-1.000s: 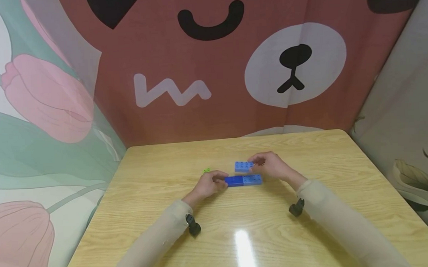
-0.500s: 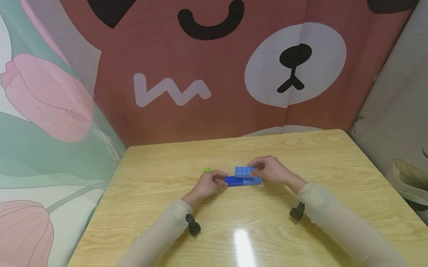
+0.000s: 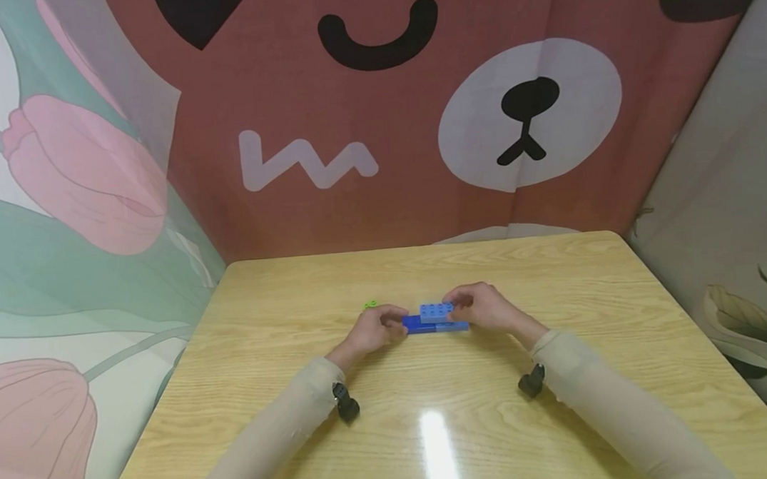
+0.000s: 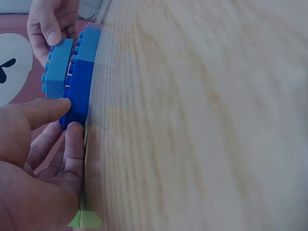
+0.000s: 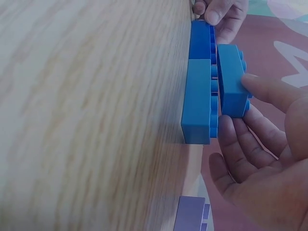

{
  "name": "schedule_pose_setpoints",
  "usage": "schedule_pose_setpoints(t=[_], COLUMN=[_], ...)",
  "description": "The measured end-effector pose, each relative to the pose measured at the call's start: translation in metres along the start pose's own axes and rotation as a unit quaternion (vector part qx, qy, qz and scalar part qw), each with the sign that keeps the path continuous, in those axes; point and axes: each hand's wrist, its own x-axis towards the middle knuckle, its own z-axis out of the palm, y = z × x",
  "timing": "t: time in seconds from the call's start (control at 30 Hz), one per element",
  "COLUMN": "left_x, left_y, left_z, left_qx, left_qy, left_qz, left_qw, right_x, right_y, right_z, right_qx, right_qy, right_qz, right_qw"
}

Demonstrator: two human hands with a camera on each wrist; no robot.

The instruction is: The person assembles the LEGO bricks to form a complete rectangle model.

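Observation:
A dark blue toy building brick (image 3: 419, 325) and a light blue brick (image 5: 196, 101) lie end to end on the table, studs up. My left hand (image 3: 376, 328) pinches the dark blue brick's left end between thumb and fingers. My right hand (image 3: 486, 308) holds a second light blue brick (image 3: 435, 313) by its right end, just above the row and across the seam. In the right wrist view a narrow gap shows between this upper brick and the studs below. The right fingers hide part of the held brick's right end in the head view.
A bright green piece (image 3: 370, 304) sits behind my left hand, mostly hidden. In the right wrist view a purple brick (image 5: 190, 214) stands on the wooden table (image 3: 283, 294), right of the row. Printed cloth (image 3: 312, 214) hangs behind the table.
My right hand has brought the light blue brick nearer to me, from behind the row to just over it. The left hand stays at the dark blue brick.

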Motion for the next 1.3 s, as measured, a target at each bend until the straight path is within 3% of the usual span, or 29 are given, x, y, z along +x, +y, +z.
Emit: schedule_pose_setpoints(t=[0.63,0.97,1.3], left_x=[0.0010,-0.0008,-0.0007], left_y=[-0.0005,0.0004,0.0088], left_z=[0.0004,0.0018,-0.0005], left_qx=[0.000,-0.007,-0.002], left_qy=[0.005,0.008,0.026], left_qz=[0.003,-0.011,0.006], left_qw=[1.0000,0.9999,0.9996], right_x=[0.0000,0.0011,0.0001], right_y=[-0.0001,0.0025,0.0054], right_z=[0.0025,0.0037,0.0038], right_qx=[-0.002,-0.002,0.018], right_qy=[-0.016,-0.018,-0.021], right_qz=[0.001,-0.001,-0.017], right_qw=[0.9999,0.9998,0.9995])
